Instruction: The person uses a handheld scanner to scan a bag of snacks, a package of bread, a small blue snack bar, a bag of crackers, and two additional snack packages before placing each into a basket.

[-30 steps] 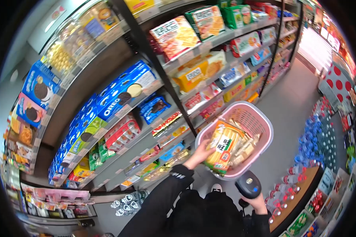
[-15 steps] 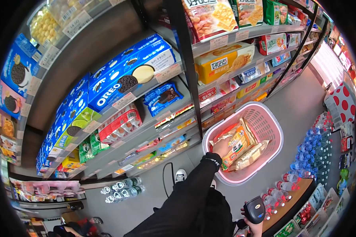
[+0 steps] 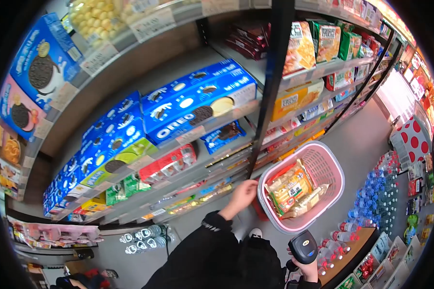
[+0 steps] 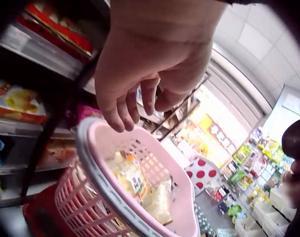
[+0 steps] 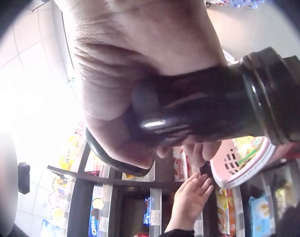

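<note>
My left hand (image 3: 244,196) is off the left rim of a pink shopping basket (image 3: 340,180), fingers loosely curled and holding nothing. In the left wrist view its fingertips hang right by the grey rim (image 4: 86,143). Inside the basket lies an orange-and-yellow snack packet (image 3: 289,192), with a pale snack packet (image 3: 311,202) beside it. With my right hand (image 3: 307,269) I grip a black barcode scanner (image 3: 304,245) by its handle, low in front of the body. The right wrist view shows the dark handle (image 5: 204,106) across the palm.
Shelves to the left carry blue Oreo boxes (image 3: 197,108) and other snacks. Under the basket is something red (image 4: 41,210). Bottled drinks (image 3: 371,192) stand to the right, near a wooden ledge (image 3: 354,250). Packs of water bottles (image 3: 147,238) sit on the floor at left.
My left hand has put the orange-and-yellow snack packet down into the basket, let go and drawn out to the left. The right hand keeps hold of the scanner.
</note>
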### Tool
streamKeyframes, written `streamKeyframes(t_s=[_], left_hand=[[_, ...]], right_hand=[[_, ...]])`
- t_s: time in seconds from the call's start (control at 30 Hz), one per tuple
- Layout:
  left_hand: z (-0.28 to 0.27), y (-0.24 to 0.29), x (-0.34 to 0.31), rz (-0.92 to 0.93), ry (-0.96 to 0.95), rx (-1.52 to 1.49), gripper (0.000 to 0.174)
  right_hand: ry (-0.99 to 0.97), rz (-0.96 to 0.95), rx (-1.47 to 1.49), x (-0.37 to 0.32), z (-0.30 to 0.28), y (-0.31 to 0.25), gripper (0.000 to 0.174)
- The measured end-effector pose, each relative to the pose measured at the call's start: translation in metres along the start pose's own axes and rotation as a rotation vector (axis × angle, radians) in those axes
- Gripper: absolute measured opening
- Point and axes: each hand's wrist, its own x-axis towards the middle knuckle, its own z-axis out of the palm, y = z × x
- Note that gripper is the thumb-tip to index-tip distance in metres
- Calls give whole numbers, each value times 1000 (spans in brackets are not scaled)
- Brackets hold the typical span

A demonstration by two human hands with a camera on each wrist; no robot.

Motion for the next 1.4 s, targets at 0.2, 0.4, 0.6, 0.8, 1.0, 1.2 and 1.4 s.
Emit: streamKeyframes(t_s=[0.2, 0.4, 0.6, 0.8, 1.0, 1.2, 1.4], left_hand=[[-102, -55, -5, -58, 623, -119, 26], [-127, -40, 30, -384, 285, -6, 28], [-138, -83, 44, -406, 232, -215, 19], [-165, -28, -17, -294, 123, -923, 18], [-194, -41, -69, -297, 107, -1094, 18], [-211, -49, -94, -290, 4, -1091, 37], [-234, -57, -108, -310, -223, -1059, 71]], right_hand=[[-154, -21, -79, 39, 37, -5, 51], [-239, -121, -193, 47, 57, -32, 54], [-230, -91, -138, 46, 61, -29, 62], [-258, -38, -157, 81, 74, -10, 69], [-403, -167, -312, 139, 160, -68, 49], [-541, -63, -317, 198, 201, -47, 41], [-564, -48, -374, 188, 215, -48, 40]])
